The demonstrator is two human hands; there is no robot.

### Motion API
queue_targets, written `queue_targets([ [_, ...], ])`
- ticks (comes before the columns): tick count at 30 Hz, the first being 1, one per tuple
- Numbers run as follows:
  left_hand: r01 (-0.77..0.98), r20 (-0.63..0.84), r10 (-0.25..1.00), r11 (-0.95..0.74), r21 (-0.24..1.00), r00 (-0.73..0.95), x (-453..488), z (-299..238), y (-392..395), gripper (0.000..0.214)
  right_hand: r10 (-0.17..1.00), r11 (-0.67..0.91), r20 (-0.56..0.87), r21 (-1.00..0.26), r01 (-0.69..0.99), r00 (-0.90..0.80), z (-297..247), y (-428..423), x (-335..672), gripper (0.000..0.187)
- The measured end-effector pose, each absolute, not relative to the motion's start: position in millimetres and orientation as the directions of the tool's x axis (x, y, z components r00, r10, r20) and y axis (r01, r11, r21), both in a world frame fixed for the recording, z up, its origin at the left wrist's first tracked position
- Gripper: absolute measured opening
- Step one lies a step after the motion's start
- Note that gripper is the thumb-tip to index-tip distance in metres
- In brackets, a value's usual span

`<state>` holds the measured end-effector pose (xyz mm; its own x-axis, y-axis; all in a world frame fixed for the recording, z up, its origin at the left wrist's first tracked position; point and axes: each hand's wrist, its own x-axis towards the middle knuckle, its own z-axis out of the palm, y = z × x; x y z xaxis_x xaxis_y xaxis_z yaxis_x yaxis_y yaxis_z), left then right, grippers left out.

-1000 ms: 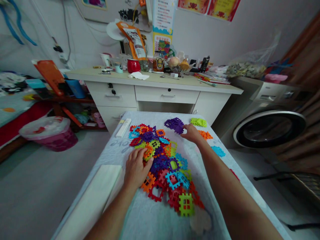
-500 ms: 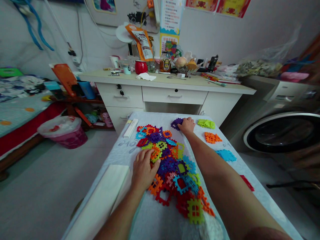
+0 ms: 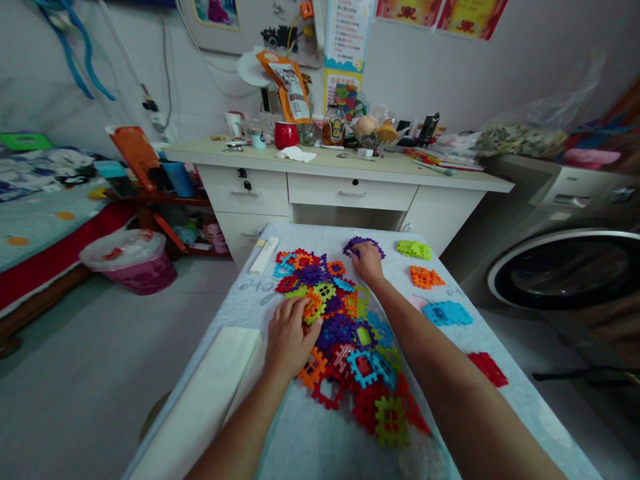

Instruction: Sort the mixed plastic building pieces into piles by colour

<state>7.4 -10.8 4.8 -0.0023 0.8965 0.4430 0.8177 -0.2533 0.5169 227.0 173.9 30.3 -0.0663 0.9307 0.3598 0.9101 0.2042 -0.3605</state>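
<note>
My right hand point(image 3: 369, 262) is at the far end of the table, its fingers bent down onto the left part of some flat purple interlocking blocks point(image 3: 379, 247). The fingertips look closed on a purple piece there, partly hidden by the hand. My left hand point(image 3: 290, 337) lies open at the left edge of a mixed pile of notched plastic blocks point(image 3: 336, 330), thumb apart and fingertips touching it. Along the right side are single-colour groups: green blocks point(image 3: 414, 249), orange blocks point(image 3: 426, 277), blue blocks point(image 3: 447, 313) and red blocks point(image 3: 488, 369).
A long white box point(image 3: 215, 380) lies along the table's left side, and a smaller white bar point(image 3: 265, 256) is at the far left. Beyond stands a cluttered desk point(image 3: 350, 172). A washing machine point(image 3: 565, 220) is on the right, a pink bin point(image 3: 143, 267) on the left.
My right hand has shifted left over the purple blocks, uncovering their right part. Its forearm has moved, showing more of the blue and red blocks. My left hand has stayed put.
</note>
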Motion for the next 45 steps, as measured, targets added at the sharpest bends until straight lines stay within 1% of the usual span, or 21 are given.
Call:
queue_targets([
  [3, 0.816, 0.451, 0.892, -0.264, 0.515, 0.004, 7, 4, -11, 0.036, 0.916, 0.383, 0.284, -0.411, 0.827, -0.283, 21, 161, 219, 0.025],
  [5, 0.816, 0.456, 0.890, -0.269, 0.511, 0.008, 7, 4, -11, 0.035, 0.899, 0.435, 0.266, -0.431, 0.791, -0.349, 15, 155, 216, 0.029],
  [7, 0.817, 0.460, 0.888, -0.271, 0.509, 0.008, 7, 4, -11, 0.036, 0.893, 0.449, 0.246, -0.445, 0.775, -0.376, 12, 153, 215, 0.037],
  [10, 0.820, 0.462, 0.887, -0.269, 0.506, 0.006, 7, 5, -11, 0.036, 0.910, 0.412, 0.173, -0.483, 0.772, -0.377, 13, 154, 216, 0.046],
  [12, 0.820, 0.461, 0.887, -0.265, 0.506, 0.003, 7, 5, -11, 0.036, 0.923, 0.374, 0.124, -0.512, 0.773, -0.365, 14, 155, 217, 0.047],
  [14, 0.820, 0.461, 0.887, -0.267, 0.507, 0.004, 7, 4, -11, 0.036, 0.933, 0.344, 0.104, -0.534, 0.772, -0.344, 15, 156, 218, 0.047],
  [16, 0.820, 0.463, 0.886, -0.271, 0.505, 0.008, 7, 4, -11, 0.037, 0.940, 0.328, 0.113, -0.558, 0.762, -0.322, 15, 155, 218, 0.044],
  [20, 0.822, 0.462, 0.887, -0.270, 0.502, 0.009, 8, 4, -11, 0.036, 0.950, 0.303, 0.140, -0.623, 0.721, -0.279, 15, 151, 218, 0.029],
  [23, 0.824, 0.450, 0.893, -0.261, 0.503, 0.008, 8, 4, -11, 0.037, 0.962, 0.271, 0.167, -0.659, 0.701, -0.215, 18, 147, 223, 0.023],
  [26, 0.819, 0.448, 0.894, -0.260, 0.511, 0.004, 7, 4, -12, 0.036, 0.972, 0.234, 0.197, -0.725, 0.648, -0.130, 22, 143, 236, 0.024],
  [29, 0.820, 0.446, 0.895, -0.257, 0.512, 0.002, 7, 5, -12, 0.036, 0.983, 0.176, 0.172, -0.802, 0.571, -0.060, 25, 138, 258, 0.026],
  [31, 0.821, 0.445, 0.896, -0.259, 0.509, 0.007, 7, 5, -11, 0.036, 0.988, 0.131, 0.154, -0.824, 0.552, -0.004, 28, 135, 277, 0.026],
  [34, 0.822, 0.449, 0.893, -0.270, 0.502, 0.019, 7, 5, -11, 0.037, 0.975, 0.063, 0.179, -0.795, 0.603, 0.134, 33, 131, 312, 0.027],
  [38, 0.829, 0.447, 0.894, -0.267, 0.492, 0.023, 7, 5, -11, 0.038, 0.910, -0.075, 0.226, -0.735, 0.673, 0.348, 39, 130, 366, 0.024],
  [42, 0.834, 0.431, 0.902, -0.253, 0.491, 0.020, 6, 5, -11, 0.039, 0.808, -0.214, 0.222, -0.753, 0.622, 0.546, 40, 131, 414, 0.024],
  [45, 0.833, 0.435, 0.900, -0.259, 0.490, 0.024, 6, 6, -11, 0.039, 0.748, -0.316, 0.196, -0.736, 0.600, 0.634, 37, 132, 439, 0.023],
])
